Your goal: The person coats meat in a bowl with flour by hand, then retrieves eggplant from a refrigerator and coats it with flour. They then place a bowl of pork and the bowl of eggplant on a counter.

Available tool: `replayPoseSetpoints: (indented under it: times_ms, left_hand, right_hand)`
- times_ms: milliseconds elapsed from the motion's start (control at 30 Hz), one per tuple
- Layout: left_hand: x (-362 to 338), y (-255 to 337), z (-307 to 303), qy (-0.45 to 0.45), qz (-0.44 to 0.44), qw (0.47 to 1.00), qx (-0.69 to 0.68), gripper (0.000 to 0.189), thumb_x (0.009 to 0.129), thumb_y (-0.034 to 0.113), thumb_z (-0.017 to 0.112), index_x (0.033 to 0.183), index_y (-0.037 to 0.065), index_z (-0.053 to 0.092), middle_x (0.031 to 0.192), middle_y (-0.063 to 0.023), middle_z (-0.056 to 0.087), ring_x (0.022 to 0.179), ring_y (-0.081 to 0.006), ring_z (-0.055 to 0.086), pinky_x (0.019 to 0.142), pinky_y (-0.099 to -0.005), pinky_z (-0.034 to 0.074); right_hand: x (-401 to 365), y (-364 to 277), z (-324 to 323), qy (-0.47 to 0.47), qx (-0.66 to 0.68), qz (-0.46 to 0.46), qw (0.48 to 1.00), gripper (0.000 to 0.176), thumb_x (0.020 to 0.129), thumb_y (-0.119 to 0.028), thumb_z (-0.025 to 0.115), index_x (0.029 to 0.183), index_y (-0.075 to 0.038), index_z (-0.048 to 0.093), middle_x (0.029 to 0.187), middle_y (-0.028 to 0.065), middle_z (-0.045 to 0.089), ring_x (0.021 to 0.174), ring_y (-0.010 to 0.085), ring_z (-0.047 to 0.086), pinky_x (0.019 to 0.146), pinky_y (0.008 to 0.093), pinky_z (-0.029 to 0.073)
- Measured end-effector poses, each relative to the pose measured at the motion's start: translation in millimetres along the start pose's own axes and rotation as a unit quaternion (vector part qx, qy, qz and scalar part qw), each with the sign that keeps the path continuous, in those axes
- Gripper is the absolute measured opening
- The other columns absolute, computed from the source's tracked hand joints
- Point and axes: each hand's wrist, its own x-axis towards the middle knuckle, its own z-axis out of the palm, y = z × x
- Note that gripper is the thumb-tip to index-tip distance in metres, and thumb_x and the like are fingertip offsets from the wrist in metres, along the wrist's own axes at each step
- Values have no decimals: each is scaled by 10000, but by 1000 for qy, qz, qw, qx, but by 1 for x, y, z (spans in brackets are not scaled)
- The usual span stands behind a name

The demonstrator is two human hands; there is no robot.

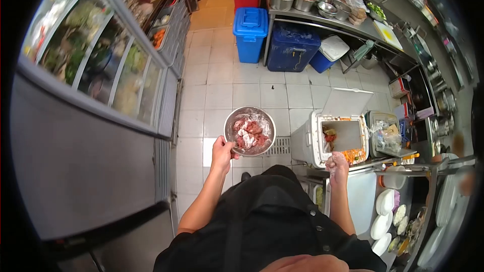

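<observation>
Black cloth [267,211], left fingers [222,144] gripping round metal bowl [270,135], powdery meat [251,133]

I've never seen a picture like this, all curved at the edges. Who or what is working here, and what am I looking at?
There is no machine here: these are a person's own bare hands. The single picture comes from a camera worn on the head, looking forward and down, so the black clothing at the bottom is the wearer's.

The left hand grips the rim of a metal bowl above the tiled floor. Inside is what looks like raw meat with white powder. The right hand, also whitened, is near an open white bin; whether it holds anything is unclear. Farther off, more bowls sit on a counter.
</observation>
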Motion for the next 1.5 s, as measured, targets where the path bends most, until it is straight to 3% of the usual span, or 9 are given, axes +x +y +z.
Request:
replayPoseSetpoints:
  times_ms: [433,767,933,1033,1167,1267,1333,1400,1500]
  left_hand:
    - [345,116,153,36,-8,999,31,103,893,50,562,990,53,527,830,-100,654,586,-178,604,477,-294,486]
    - [546,226,202,90,11,995,-33,174,889,44,571,1063,42,577,841,-81,662,585,-158,594,476,-286,470]
    - [687,277,222,85,5,996,-23,141,890,44,570,1028,49,593,839,-75,664,580,-154,589,478,-280,474]
    - [777,313,233,66,-3,997,-32,142,889,41,569,1029,52,583,840,-73,664,587,-150,593,475,-278,475]
    - [874,372,265,53,7,998,-26,117,893,35,567,1008,54,571,839,-70,662,594,-145,597,475,-274,478]
    - [932,409,285,38,9,999,-6,120,897,29,561,1014,51,573,840,-68,661,595,-142,602,475,-271,480]
    - [967,427,297,2,21,1000,14,119,894,28,562,1011,52,573,833,-69,661,588,-140,601,472,-274,480]
    - [991,444,314,-3,10,999,34,91,893,29,567,978,60,561,825,-72,662,581,-139,596,468,-277,480]
    - [1009,456,337,-10,16,1000,16,106,889,31,593,882,91,505,808,-73,647,558,-140,576,477,-277,492]
  right_hand:
    - [427,-42,210,6,-8,36,999,84,936,-65,587,955,5,629,845,127,673,733,206,663,712,339,567]
    - [805,-178,461,-23,-99,-230,968,107,973,-106,616,928,-11,637,757,22,593,651,116,536,605,286,453]
    - [1015,-208,530,79,-207,-327,919,264,906,-170,664,1067,39,674,895,167,732,836,239,715,774,366,557]
    - [1096,-225,559,167,-530,-294,778,418,859,-305,691,1089,44,684,1061,316,696,1036,451,684,909,488,541]
    - [1178,-216,608,90,-644,-366,666,254,876,-229,600,925,-15,728,954,264,723,960,454,691,854,506,554]
    - [1190,-198,684,-40,-633,-318,705,251,868,-211,571,899,-9,717,916,296,691,922,491,671,821,534,553]
    - [1189,-193,721,-58,-717,-268,641,233,847,-168,572,902,-21,744,924,274,713,927,449,698,825,504,572]
    - [1197,-187,740,-106,-834,-222,494,205,821,-212,645,889,-59,764,918,200,744,925,369,730,817,451,591]
    - [1214,-164,743,-168,-859,-221,430,206,818,-188,644,914,-62,774,995,175,759,965,325,740,846,443,599]
